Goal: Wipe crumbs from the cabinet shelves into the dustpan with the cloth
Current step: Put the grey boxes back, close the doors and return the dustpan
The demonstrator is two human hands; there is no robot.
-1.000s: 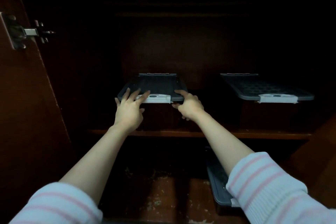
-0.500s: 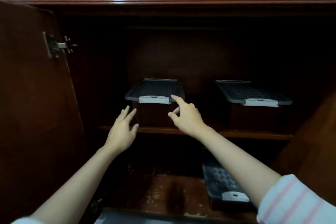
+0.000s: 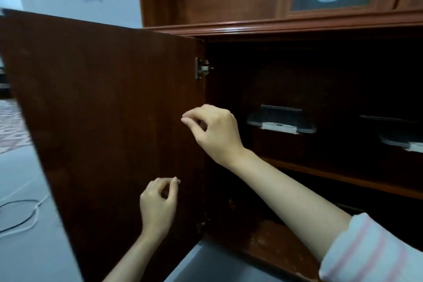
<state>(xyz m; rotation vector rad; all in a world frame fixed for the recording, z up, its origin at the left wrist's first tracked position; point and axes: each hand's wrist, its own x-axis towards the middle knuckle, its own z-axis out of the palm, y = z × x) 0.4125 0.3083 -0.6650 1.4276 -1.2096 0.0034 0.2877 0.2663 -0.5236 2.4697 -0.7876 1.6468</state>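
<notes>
So the cabinet door (image 3: 109, 121) is standing wide open on my left. Its inner face is filling most of that side, with the upper hinge (image 3: 202, 68) and lower hinge (image 3: 201, 224) sitting along its right edge. Both my hands are hanging in front of that hinge edge. My left hand (image 3: 158, 204) is low, and my right hand (image 3: 215, 133) is higher, right at the mouth of the cabinet. The fingers (image 3: 170, 184) on both are curling loosely, with thumb and forefinger tips close together. Neither hand is gripping anything, and I can't tell if either is touching the door.

Past the door edge the cabinet is opening up dark and deep. The middle shelf (image 3: 343, 178) is running its front edge across behind my right forearm. The bottom shelf (image 3: 263, 242) is lying below it, with pale crumbs (image 3: 256, 241) scattered near its front edge. A dark gap is showing between the cabinet's left wall and the first bin.

Two bins are sitting on the middle shelf, well apart. The left bin (image 3: 281, 119) and the right bin (image 3: 400, 139) are both wearing grey lids with white latches. The lids are on, so I can't tell what's inside.

Left of the door, a cable (image 3: 20, 213) is lying on the grey floor (image 3: 27, 254).
</notes>
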